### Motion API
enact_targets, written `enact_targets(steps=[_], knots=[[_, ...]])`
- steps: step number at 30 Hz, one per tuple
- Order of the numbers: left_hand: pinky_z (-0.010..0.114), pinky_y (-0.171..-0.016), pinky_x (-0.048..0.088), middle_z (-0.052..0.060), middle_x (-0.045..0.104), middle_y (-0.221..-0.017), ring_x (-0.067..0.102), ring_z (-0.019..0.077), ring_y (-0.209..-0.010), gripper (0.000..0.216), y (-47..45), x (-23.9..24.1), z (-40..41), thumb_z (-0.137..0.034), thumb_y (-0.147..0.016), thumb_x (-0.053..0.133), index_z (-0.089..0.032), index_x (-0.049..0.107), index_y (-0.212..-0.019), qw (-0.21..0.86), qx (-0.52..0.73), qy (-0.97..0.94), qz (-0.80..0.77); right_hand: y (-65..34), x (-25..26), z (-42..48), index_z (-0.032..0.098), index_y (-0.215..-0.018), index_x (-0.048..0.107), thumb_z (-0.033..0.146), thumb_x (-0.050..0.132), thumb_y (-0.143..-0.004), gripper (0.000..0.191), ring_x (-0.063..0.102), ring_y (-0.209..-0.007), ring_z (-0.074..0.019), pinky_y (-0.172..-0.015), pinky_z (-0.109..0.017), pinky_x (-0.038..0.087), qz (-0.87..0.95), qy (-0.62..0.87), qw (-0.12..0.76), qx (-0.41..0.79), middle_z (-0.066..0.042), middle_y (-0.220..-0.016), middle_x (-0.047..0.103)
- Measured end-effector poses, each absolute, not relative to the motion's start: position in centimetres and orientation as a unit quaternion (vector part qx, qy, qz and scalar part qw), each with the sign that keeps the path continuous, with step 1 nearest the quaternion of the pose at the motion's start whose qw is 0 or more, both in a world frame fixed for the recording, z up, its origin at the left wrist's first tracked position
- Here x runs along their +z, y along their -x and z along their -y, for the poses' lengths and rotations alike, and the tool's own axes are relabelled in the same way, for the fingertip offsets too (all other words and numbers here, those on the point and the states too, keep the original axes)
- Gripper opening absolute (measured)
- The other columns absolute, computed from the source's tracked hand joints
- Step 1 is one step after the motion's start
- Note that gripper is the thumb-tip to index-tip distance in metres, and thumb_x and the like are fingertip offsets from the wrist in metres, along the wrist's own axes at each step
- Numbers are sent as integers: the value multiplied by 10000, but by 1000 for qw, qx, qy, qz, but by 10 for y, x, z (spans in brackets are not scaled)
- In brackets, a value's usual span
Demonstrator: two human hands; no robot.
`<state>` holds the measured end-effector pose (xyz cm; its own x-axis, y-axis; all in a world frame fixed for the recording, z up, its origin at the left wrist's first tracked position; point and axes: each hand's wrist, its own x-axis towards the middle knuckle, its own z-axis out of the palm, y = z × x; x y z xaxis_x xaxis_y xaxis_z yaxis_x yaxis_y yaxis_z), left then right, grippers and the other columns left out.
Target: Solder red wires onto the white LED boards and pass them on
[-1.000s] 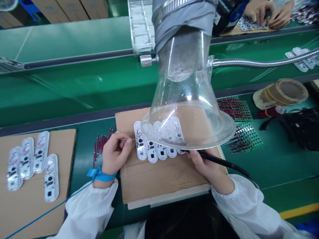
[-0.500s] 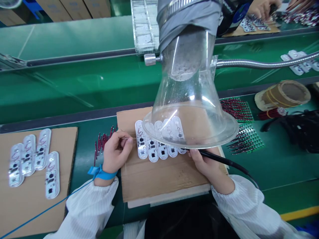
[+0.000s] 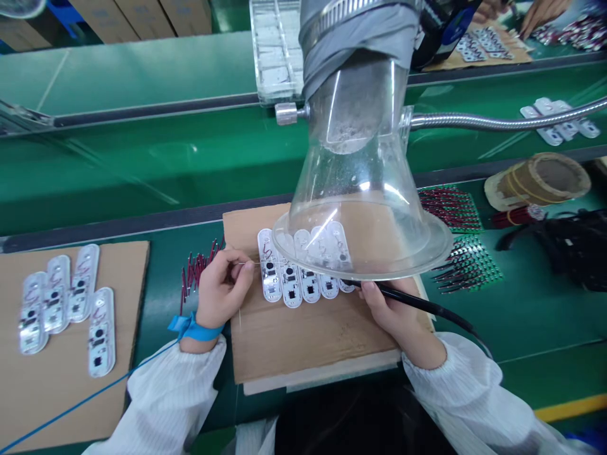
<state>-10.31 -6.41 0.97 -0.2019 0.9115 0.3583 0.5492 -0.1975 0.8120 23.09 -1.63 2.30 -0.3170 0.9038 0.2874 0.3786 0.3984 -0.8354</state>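
My left hand (image 3: 220,288) pinches a thin solder wire (image 3: 247,263) whose tip points at the leftmost of a row of white oblong circuit boards (image 3: 290,283). The boards lie side by side on a cardboard sheet (image 3: 303,338). My right hand (image 3: 391,313) grips a black soldering iron (image 3: 412,303), its tip reaching under a clear funnel-shaped fume hood (image 3: 363,208) that hangs over the boards and hides their far ends. A blue wrist strap (image 3: 192,328) circles my left wrist.
A second cardboard (image 3: 61,379) at left carries several finished boards (image 3: 61,303). Red wire pieces (image 3: 196,268) lie left of my left hand; more wire bundles (image 3: 462,249) and a tape roll (image 3: 538,180) sit at right. A metal gooseneck (image 3: 497,120) crosses above. Another person's hands (image 3: 535,12) work at top right.
Both my hands hold almost still; the soldering iron has crept slightly left under the hood. The other person's hands at top right have shifted.
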Motion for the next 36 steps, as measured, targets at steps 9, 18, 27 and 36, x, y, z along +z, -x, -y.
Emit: enact_targets(steps=[9,18,27,36], knots=[[282,-635,397,-70,490,-726,448,121,-625,148,105,6,64,-108,-1004,699,-249,653,-996,172,487,-622,-588,-233,15,16,253,-930,703,451,635,-1159,310,700,-611,-169,-582,-278,550,724,423,417,350,-2,-745,746],[314,-707,387,-75,468,-739,439,124,-655,169,103,11,60,-85,-989,682,-240,617,-967,105,516,-625,-576,-234,12,17,253,-947,711,457,647,-1154,298,704,-614,-171,-592,-287,557,726,433,413,340,-3,-757,755],[292,-641,361,-65,441,-759,443,123,-661,160,104,12,58,-91,-989,651,-239,606,-945,91,549,-587,-588,-229,29,20,279,-1135,755,380,705,-1132,113,734,-647,-166,-625,-287,607,718,421,415,367,-11,-895,810],[298,-634,352,-59,413,-752,432,128,-661,180,105,17,56,-76,-982,627,-234,583,-909,82,548,-576,-601,-194,15,20,294,-1233,753,386,704,-1132,145,766,-756,-212,-688,-345,647,698,425,432,381,-26,-922,793]])
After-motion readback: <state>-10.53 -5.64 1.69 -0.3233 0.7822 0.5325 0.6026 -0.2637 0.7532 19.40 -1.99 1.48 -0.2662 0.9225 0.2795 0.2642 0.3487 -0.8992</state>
